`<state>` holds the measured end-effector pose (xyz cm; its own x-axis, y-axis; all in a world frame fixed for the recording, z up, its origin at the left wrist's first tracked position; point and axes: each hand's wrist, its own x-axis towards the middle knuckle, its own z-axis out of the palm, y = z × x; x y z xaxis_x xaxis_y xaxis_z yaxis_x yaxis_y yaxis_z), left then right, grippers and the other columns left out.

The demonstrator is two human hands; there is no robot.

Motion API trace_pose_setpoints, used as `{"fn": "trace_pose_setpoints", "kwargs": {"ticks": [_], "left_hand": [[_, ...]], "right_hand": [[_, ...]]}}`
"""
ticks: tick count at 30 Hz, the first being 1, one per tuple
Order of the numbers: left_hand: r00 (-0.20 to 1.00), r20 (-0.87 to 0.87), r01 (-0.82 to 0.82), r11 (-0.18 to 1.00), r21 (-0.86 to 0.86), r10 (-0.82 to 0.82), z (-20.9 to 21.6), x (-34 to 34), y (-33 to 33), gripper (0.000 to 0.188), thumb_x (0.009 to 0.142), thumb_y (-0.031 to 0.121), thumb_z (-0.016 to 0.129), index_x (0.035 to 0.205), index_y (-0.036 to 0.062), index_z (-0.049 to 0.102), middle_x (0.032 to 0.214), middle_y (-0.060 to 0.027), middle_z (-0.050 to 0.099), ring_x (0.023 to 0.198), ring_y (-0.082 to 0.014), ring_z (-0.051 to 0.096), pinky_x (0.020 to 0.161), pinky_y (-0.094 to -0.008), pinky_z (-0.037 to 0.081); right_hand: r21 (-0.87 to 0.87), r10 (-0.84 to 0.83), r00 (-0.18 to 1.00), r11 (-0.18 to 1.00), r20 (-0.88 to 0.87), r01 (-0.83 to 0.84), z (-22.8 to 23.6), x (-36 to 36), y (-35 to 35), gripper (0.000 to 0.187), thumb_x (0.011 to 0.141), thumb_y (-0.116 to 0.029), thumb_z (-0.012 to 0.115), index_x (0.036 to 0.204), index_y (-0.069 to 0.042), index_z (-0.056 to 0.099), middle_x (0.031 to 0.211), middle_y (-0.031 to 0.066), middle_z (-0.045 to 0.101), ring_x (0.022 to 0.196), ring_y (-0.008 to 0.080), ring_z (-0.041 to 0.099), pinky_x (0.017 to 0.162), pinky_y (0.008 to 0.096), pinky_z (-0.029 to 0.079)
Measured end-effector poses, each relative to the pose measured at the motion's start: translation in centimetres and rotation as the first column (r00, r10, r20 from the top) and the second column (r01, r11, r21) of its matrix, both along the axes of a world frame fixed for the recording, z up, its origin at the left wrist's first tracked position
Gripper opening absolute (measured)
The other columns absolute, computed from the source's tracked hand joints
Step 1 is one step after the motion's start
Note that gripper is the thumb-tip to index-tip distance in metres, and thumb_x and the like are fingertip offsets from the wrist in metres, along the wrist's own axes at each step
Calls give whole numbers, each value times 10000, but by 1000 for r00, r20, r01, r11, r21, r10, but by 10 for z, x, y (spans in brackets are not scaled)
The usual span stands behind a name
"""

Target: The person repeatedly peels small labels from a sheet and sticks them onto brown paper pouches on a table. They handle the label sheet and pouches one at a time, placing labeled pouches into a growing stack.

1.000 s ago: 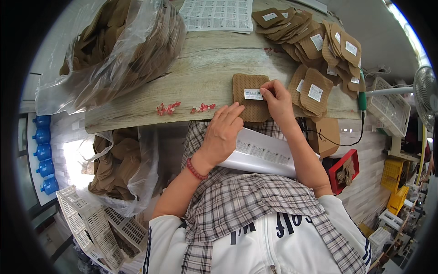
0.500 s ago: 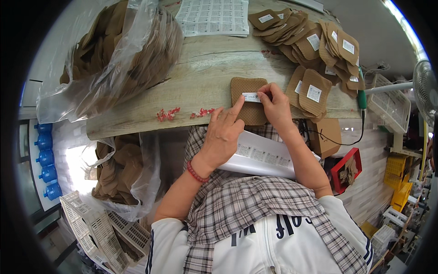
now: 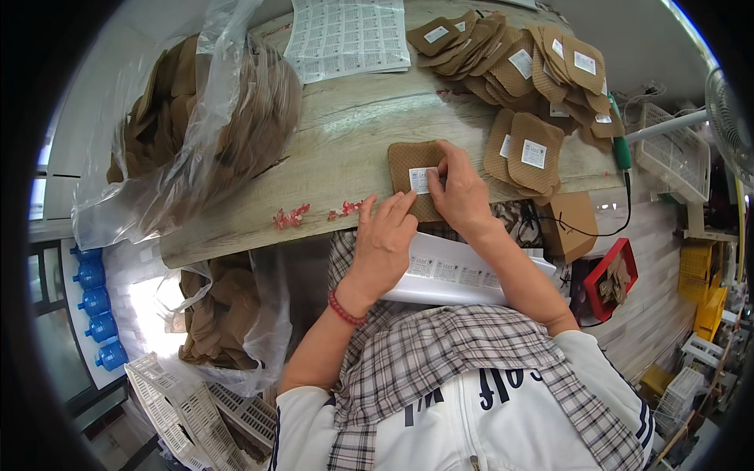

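A brown textured pad (image 3: 402, 161) with rounded corners lies near the front edge of the worktable. On it is a small white printed label (image 3: 418, 181), lying flat. My right hand (image 3: 462, 195) rests over the pad's right side, fingers curled, with the thumb at the label's right edge. My left hand (image 3: 385, 243) has its fingers stretched out and holds nothing; a fingertip touches near the label's lower left corner. Across my lap lies a glossy white sheet (image 3: 448, 292) with a row of similar labels. Part of the pad is hidden under my right hand.
Labelled brown pads (image 3: 542, 129) sit to the right, with a larger heap (image 3: 514, 67) behind. A clear bag of brown pads (image 3: 181, 118) stands on the left, near a label sheet (image 3: 349, 35). A green-handled tool (image 3: 622, 153) hangs at the table's right edge.
The label, partly raised in my right fingers before, now lies flat with more of its face showing. My right index finger has moved toward the pad's far edge; my left hand has drawn slightly nearer me.
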<state>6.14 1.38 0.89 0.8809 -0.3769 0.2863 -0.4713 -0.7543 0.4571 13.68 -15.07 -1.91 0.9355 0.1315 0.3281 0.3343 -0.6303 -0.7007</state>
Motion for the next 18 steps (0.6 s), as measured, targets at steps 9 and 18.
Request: {"fn": "trace_pose_setpoints", "kwargs": {"ticks": [9,18], "left_hand": [[1000,24,-5,999,34,4,0,-4,-3,46,838,28,545,867,19,580,1304,-154,564,1231,-309,503,1098,-545,279],[1000,17,4,1000,-8,-4,1,-7,-2,47,854,46,555,872,11,582,1324,-161,552,1255,-327,485,1095,-526,282]], "right_hand": [[-78,-162,970,981,179,178,-6,6,-6,190,813,-84,697,998,-122,678,957,79,593,858,276,627,657,389,526],[29,-83,910,997,406,77,-4,15,-8,101,781,-57,688,853,-68,618,885,76,619,843,295,618,661,397,494]]}}
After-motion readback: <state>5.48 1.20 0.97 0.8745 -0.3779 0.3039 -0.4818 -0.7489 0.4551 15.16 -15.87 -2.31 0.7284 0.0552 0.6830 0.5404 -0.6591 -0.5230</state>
